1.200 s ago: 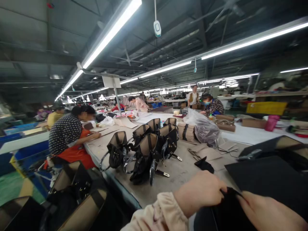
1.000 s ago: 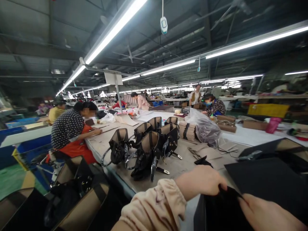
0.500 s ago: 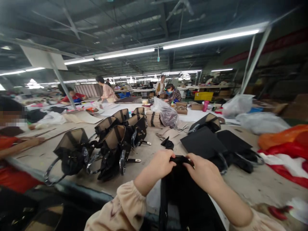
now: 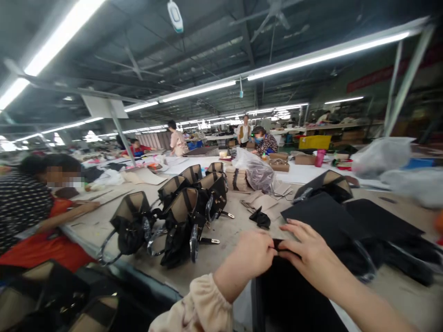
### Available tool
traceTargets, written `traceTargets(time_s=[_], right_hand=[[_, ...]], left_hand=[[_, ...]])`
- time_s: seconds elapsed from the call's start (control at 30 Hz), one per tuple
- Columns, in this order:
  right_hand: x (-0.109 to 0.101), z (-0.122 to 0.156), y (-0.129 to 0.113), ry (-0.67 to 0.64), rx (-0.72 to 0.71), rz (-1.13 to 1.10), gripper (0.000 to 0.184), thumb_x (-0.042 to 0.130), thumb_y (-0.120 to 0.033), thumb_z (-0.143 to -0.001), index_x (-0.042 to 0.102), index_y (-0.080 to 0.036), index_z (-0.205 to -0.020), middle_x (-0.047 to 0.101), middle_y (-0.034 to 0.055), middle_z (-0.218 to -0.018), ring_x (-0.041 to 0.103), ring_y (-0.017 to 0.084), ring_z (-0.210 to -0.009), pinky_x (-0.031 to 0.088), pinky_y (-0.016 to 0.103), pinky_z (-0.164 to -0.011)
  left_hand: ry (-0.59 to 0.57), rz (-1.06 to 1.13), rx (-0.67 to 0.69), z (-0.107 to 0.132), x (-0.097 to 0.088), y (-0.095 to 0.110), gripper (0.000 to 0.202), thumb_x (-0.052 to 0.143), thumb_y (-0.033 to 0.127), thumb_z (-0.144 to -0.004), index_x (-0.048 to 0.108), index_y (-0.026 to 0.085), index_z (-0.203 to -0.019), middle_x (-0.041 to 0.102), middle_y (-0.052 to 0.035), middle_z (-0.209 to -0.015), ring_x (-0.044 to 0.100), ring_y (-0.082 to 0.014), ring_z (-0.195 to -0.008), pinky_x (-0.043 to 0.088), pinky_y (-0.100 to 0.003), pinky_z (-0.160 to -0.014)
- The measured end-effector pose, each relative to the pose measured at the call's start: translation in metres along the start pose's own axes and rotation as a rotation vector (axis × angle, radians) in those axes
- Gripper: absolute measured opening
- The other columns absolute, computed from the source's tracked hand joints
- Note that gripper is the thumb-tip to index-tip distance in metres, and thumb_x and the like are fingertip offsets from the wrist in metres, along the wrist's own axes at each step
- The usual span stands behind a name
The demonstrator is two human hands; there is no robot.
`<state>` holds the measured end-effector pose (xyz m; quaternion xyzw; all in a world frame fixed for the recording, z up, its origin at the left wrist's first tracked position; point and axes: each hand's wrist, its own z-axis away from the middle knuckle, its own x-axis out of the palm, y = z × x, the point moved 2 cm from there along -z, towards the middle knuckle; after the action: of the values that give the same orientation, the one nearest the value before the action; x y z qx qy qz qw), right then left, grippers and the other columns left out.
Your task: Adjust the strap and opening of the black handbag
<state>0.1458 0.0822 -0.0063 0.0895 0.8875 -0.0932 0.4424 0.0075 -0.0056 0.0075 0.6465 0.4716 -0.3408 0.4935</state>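
Observation:
A black bag panel (image 4: 294, 295) lies before me at the table's front, its far edge raised between my hands. My left hand (image 4: 251, 256) is closed on the far edge, thumb and fingers pinched together. My right hand (image 4: 308, 249) has its thumb and index finger at the same edge, while its other fingers stretch forward. The panel's lower part runs off the bottom of the view. Just beyond my hands, a small crumpled black piece (image 4: 260, 218) lies on the table.
Several black handbags (image 4: 182, 207) with tan linings stand to the left. Black flat panels (image 4: 316, 221) and bags lie at the right. A co-worker (image 4: 58, 207) leans over the table at far left. More bags (image 4: 44, 295) sit low at bottom left. A clear plastic bag (image 4: 256, 168) is behind.
My view has swung left, so the table's things sit further right. My right hand's fingers have lifted and spread from their earlier grip; the left still pinches the edge.

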Motion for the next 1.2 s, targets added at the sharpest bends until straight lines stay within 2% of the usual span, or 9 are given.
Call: traceTargets(time_s=[0.1, 0.17, 0.27, 0.33, 0.4, 0.5, 0.7, 0.97, 1.2], right_hand=[[0.010, 0.001, 0.010, -0.010, -0.042, 0.018, 0.011, 0.060, -0.026, -0.078, 0.069, -0.029, -0.073, 0.063, 0.0053, -0.110, 0.044, 0.031, -0.118, 0.039, 0.053, -0.094], [0.014, 0.001, 0.015, -0.027, -0.057, 0.022, 0.011, 0.059, -0.028, -0.078, 0.069, -0.030, -0.074, 0.063, 0.0046, -0.109, 0.045, 0.031, -0.117, 0.038, 0.054, -0.094], [0.013, 0.002, 0.018, -0.055, -0.071, 0.034, 0.010, 0.059, -0.030, -0.078, 0.068, -0.030, -0.077, 0.062, 0.0036, -0.113, 0.044, 0.032, -0.119, 0.037, 0.055, -0.096], [0.011, 0.002, 0.017, -0.067, -0.070, 0.030, 0.011, 0.058, -0.029, -0.079, 0.068, -0.029, -0.076, 0.063, 0.0036, -0.112, 0.043, 0.032, -0.120, 0.037, 0.054, -0.096], [0.010, 0.002, 0.016, -0.066, -0.063, 0.009, 0.013, 0.056, -0.029, -0.080, 0.068, -0.028, -0.077, 0.064, 0.0044, -0.110, 0.044, 0.031, -0.120, 0.039, 0.052, -0.095], [0.011, 0.001, 0.014, -0.055, -0.042, -0.035, 0.015, 0.054, -0.029, -0.082, 0.068, -0.025, -0.077, 0.064, 0.0062, -0.109, 0.044, 0.030, -0.119, 0.041, 0.049, -0.094], [0.007, -0.003, 0.007, -0.109, 0.031, -0.075, 0.014, 0.055, -0.023, -0.082, 0.066, -0.022, -0.075, 0.063, 0.0073, -0.109, 0.044, 0.029, -0.117, 0.039, 0.048, -0.096], [0.002, -0.003, 0.004, -0.125, 0.109, -0.143, 0.010, 0.059, -0.021, -0.081, 0.067, -0.023, -0.076, 0.062, 0.0047, -0.109, 0.041, 0.027, -0.118, 0.037, 0.048, -0.096], [0.001, 0.000, 0.006, -0.133, 0.116, -0.177, 0.011, 0.059, -0.022, -0.082, 0.068, -0.023, -0.075, 0.062, 0.0045, -0.107, 0.041, 0.027, -0.117, 0.037, 0.046, -0.097]], left_hand=[[-0.073, -0.034, 0.003, -0.001, 0.001, -0.001, 0.018, 0.058, 0.028, -0.080, 0.071, 0.017, -0.077, 0.070, -0.0069, -0.087, 0.063, -0.0213, -0.086, 0.050, -0.030, -0.078], [-0.067, 0.007, -0.015, 0.000, 0.001, -0.002, 0.016, 0.059, 0.029, -0.079, 0.070, 0.017, -0.078, 0.070, -0.0063, -0.086, 0.063, -0.0204, -0.086, 0.050, -0.030, -0.078], [0.069, 0.124, -0.036, 0.004, 0.001, -0.003, 0.016, 0.066, 0.028, -0.072, 0.067, 0.017, -0.084, 0.068, -0.0054, -0.092, 0.062, -0.0188, -0.088, 0.050, -0.028, -0.080], [0.175, 0.186, 0.024, 0.008, 0.001, -0.003, 0.015, 0.066, 0.022, -0.072, 0.066, 0.017, -0.086, 0.066, -0.0065, -0.105, 0.060, -0.0175, -0.098, 0.049, -0.025, -0.086], [0.222, 0.200, 0.118, 0.009, 0.002, -0.005, 0.014, 0.061, 0.016, -0.076, 0.067, 0.017, -0.088, 0.062, -0.0078, -0.116, 0.055, -0.0162, -0.111, 0.044, -0.024, -0.095], [0.186, 0.161, 0.187, 0.008, 0.006, -0.008, 0.018, 0.056, 0.015, -0.079, 0.070, 0.017, -0.091, 0.064, -0.0098, -0.113, 0.051, -0.0168, -0.117, 0.042, -0.025, -0.099], [0.197, 0.173, 0.093, 0.006, 0.006, -0.009, 0.021, 0.060, 0.016, -0.077, 0.070, 0.020, -0.095, 0.061, -0.0084, -0.119, 0.057, -0.0170, -0.111, 0.043, -0.029, -0.100], [0.155, 0.149, 0.077, 0.003, 0.005, -0.012, 0.020, 0.064, 0.017, -0.074, 0.071, 0.024, -0.091, 0.060, -0.0056, -0.122, 0.059, -0.0175, -0.106, 0.045, -0.032, -0.098], [0.115, 0.101, 0.061, 0.001, 0.009, -0.008, 0.023, 0.064, 0.021, -0.076, 0.071, 0.029, -0.097, 0.058, -0.0023, -0.125, 0.059, -0.0176, -0.106, 0.044, -0.033, -0.099]])
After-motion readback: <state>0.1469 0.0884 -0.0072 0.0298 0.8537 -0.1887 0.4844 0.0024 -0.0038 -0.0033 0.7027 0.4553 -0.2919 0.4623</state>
